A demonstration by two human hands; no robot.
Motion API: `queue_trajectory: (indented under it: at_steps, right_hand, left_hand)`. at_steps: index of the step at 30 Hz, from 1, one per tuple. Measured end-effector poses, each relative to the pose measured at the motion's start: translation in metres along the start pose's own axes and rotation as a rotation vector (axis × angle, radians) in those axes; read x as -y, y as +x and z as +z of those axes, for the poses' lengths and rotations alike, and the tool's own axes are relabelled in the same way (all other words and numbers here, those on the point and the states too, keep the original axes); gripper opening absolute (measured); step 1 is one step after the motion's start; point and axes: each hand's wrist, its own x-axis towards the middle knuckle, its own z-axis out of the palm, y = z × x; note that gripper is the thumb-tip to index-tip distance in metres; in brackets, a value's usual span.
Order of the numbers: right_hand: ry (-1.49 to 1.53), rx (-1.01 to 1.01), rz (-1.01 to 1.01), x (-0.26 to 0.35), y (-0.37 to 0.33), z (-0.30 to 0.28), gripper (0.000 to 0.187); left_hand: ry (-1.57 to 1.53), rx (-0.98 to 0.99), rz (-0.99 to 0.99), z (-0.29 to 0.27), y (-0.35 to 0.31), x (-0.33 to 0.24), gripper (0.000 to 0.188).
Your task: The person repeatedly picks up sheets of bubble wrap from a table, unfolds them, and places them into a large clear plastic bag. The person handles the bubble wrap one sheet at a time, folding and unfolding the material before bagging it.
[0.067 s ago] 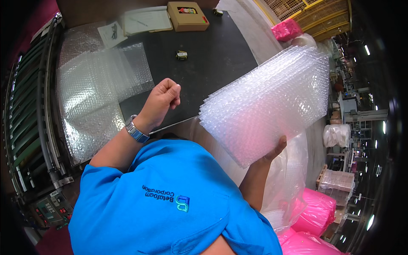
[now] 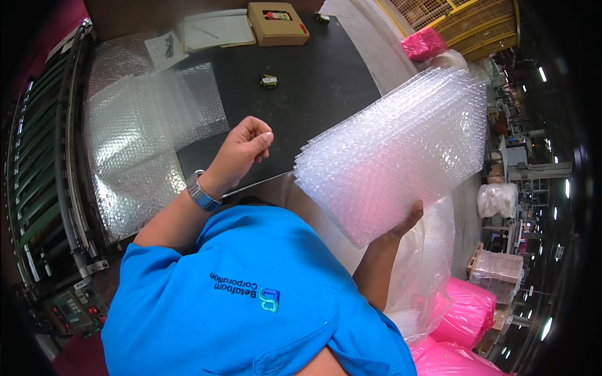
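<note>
Left fingers (image 2: 254,124), loosely clenched, have shifted slightly rightward (right fingers (image 2: 414,214) grasp bubble-wrap sheets (image 2: 395,153)).

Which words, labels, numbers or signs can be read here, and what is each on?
Blue shirt: dark lettering beside a blue-green emblem, legible, but I won't copy it.
Cardboard box: colourful print, any words too small.
Papers: any writing too small to read.
Black-and-yellow object: pale label, too small.
Control panel: markings too small.
Bubble-wrap stack: none visible.

The sheets (image 2: 395,147) are clear and bubble-dotted, the tabletop (image 2: 320,81) black.
</note>
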Motion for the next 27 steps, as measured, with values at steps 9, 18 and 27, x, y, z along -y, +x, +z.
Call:
queue_trajectory:
  at_steps: [9, 18, 27]
  right_hand:
    - [-0.012, 0.023, -0.037, -0.002, 0.006, -0.009, 0.086]
    - [-0.101, 0.048, -0.048, -0.008, 0.013, -0.012, 0.087]
    - [-0.269, 0.138, -0.054, -0.008, 0.019, -0.019, 0.089]
  left_hand:
    - [0.260, 0.141, 0.066, 0.033, -0.006, -0.006, 0.016]
    - [-0.120, -0.118, -0.007, 0.033, 0.003, 0.006, 0.029]
    - [-0.023, -0.013, 0.095, 0.005, 0.032, 0.010, 0.052]
